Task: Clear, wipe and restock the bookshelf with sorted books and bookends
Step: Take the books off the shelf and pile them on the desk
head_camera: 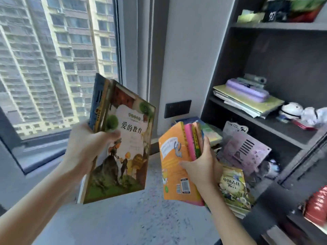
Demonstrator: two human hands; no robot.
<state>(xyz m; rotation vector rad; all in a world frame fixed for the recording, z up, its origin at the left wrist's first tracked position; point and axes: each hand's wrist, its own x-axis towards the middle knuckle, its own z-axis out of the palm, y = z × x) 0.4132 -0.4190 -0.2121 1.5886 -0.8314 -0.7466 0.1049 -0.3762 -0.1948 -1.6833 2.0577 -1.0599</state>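
Storybooks (pixel 123 138) stand upright at nine o'clock, gripped along their left edge by the left hand (pixel 88 147). Right hand (pixel 201 167), toward five o'clock, clasps an orange-covered bundle of thin books (pixel 174 156). At three o'clock, the dark bookshelf (pixel 283 59) carries a purple pencil case (pixel 247 91) on stacked papers (pixel 256 104).

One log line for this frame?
left hand: grips tall books | right hand: grips orange books | shelf: holds papers, purple case
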